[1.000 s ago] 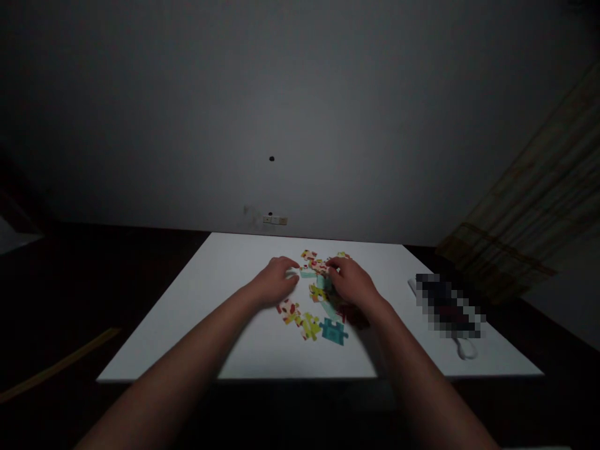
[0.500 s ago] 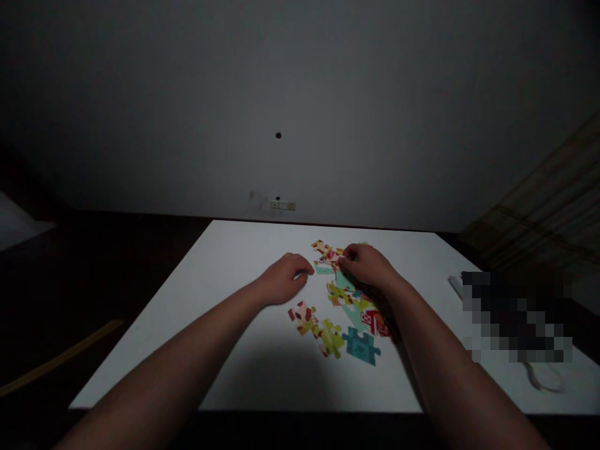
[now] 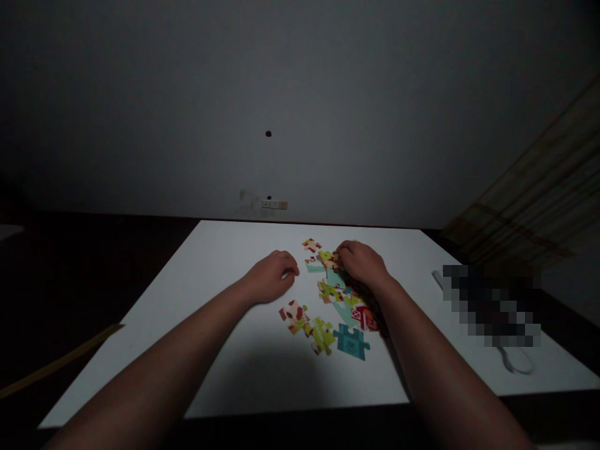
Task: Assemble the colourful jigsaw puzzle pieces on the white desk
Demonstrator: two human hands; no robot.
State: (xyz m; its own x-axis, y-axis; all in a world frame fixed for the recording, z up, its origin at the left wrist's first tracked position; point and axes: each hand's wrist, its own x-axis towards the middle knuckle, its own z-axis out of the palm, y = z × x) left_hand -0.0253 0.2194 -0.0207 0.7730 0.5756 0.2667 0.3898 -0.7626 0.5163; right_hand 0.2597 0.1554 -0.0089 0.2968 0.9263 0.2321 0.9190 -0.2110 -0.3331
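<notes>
Several colourful jigsaw pieces lie in a loose cluster on a white board. My left hand rests on the board just left of the cluster, fingers curled in, and nothing shows in it. My right hand sits over the far part of the cluster, its fingers pinched on a small yellow and red piece. A teal piece and a yellow-green piece lie nearest to me. A brown and white piece lies at the cluster's left.
A blurred-out dark object sits at the board's right side with a white cord loop by it. A grey wall with a small socket plate rises behind. A woven blind hangs at the right. The dim floor surrounds the board.
My right hand has drawn back slightly to the right over the far pieces. My left hand stays curled in the same spot. The camera view has shifted a little.
</notes>
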